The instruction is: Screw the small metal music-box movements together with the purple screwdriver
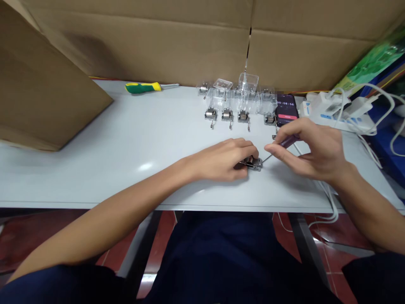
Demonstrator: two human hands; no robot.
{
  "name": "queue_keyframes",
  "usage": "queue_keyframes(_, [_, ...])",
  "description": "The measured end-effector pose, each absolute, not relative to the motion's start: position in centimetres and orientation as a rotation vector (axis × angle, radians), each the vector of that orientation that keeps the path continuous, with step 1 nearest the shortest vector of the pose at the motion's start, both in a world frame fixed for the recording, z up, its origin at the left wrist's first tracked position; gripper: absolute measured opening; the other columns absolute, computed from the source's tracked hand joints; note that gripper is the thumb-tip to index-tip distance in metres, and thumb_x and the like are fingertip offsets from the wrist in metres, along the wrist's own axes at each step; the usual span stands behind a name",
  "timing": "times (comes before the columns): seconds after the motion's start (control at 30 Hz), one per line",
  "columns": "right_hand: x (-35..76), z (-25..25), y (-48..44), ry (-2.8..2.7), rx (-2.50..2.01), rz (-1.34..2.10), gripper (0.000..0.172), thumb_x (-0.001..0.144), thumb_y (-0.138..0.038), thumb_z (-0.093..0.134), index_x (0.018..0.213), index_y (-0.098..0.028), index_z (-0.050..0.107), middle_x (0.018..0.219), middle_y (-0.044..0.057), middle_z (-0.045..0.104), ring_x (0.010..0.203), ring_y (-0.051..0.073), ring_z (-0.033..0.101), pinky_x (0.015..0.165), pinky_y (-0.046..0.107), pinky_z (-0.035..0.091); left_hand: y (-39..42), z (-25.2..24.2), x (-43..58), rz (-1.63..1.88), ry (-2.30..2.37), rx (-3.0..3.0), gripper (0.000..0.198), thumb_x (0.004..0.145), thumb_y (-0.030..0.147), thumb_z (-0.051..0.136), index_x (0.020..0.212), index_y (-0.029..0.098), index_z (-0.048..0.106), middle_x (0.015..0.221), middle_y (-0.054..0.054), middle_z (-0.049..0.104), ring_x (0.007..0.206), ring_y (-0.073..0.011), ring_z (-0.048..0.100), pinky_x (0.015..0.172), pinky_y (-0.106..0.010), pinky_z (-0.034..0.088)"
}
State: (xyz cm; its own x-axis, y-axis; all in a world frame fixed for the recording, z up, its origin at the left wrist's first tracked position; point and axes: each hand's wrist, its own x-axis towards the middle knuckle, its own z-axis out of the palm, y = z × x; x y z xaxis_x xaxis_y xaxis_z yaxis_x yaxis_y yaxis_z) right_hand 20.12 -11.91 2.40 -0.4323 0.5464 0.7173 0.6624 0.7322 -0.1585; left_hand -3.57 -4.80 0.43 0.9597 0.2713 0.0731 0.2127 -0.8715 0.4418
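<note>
My left hand (226, 160) is closed on a small hand-crank music box movement (255, 164), holding it down on the white table; the fingers hide part of it. My right hand (313, 150) pinches a thin screwdriver (286, 142) with a dark purplish handle. Its shaft slants down to the left, and the tip is at the right end of the movement; whether it sits in a screw is too small to tell. Behind my hands stands a row of similar crank movements (227, 114), with clear plastic boxes (248, 82) just past them.
A green and yellow screwdriver (144, 88) lies at the back left. Beside the boxes is a phone (287, 110) showing a running timer. White power strips and cables (344, 112) crowd the right side. Cardboard (152, 46) walls the back and left of the table (95, 169).
</note>
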Motion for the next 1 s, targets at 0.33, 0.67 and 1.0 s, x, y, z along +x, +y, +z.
queue_keyframes(0.33, [21.1,3.4,-12.0,-2.119,-1.043,-0.177,0.018,0.088,-0.023,0.079,0.095,-0.028,0.064,0.080,-0.005,0.074,0.063,0.014,0.071,0.056,0.027,0.056,-4.7,0.8,-3.6,0.205,0.674,2.567,0.025,0.082,0.034,0.069,0.101,0.018,0.064,0.097,-0.005,0.065,0.082,-0.0180,0.060,0.070,-0.030,0.044])
queue_keyframes(0.67, [20.6,2.0,-11.3,-2.064,-1.033,-0.036,0.016,0.089,-0.028,0.078,0.095,-0.029,0.064,0.078,-0.004,0.073,0.061,0.016,0.071,0.051,0.030,0.059,-5.0,0.3,-3.5,0.284,0.814,2.634,0.026,0.084,0.041,0.068,0.093,0.019,0.060,0.090,-0.004,0.068,0.074,-0.0170,0.059,0.063,-0.030,0.043])
queue_keyframes(1.0, [20.7,2.0,-12.1,-2.133,-0.996,-0.160,0.024,0.088,-0.023,0.076,0.106,-0.029,0.061,0.085,-0.002,0.071,0.070,0.019,0.072,0.057,0.032,0.061,-6.7,0.6,-2.8,0.250,0.816,2.881,0.022,0.086,0.036,0.063,0.098,0.017,0.059,0.095,-0.008,0.068,0.077,-0.0211,0.064,0.066,-0.034,0.046])
